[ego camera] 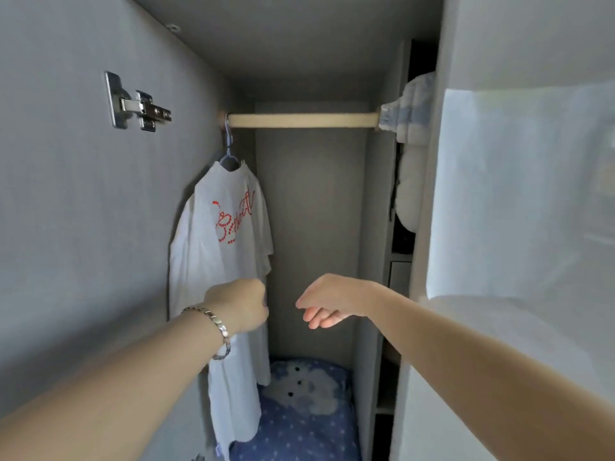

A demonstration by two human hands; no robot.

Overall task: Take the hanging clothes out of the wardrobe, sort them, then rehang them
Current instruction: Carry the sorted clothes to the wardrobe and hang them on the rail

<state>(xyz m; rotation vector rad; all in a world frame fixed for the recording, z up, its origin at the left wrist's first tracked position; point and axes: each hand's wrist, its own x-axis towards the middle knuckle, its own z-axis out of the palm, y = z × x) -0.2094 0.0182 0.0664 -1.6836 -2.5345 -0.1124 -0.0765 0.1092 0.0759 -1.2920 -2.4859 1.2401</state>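
grey walls of a wardrobe (pixel 83 227) fill the frame, with a wooden rail (pixel 303 120) across the top middle. one white shirt (pixel 226 234) hangs on a hanger (pixel 229 151) at the left end of the rail. the left hand (pixel 239 307) is curled in front of the shirt; i cannot tell if it holds the cloth. the right hand (pixel 327 301) hangs loose, low in the middle, holding nothing. i think this is the taking-out step. next, a hand must reach up and lift the hanger off the rail.
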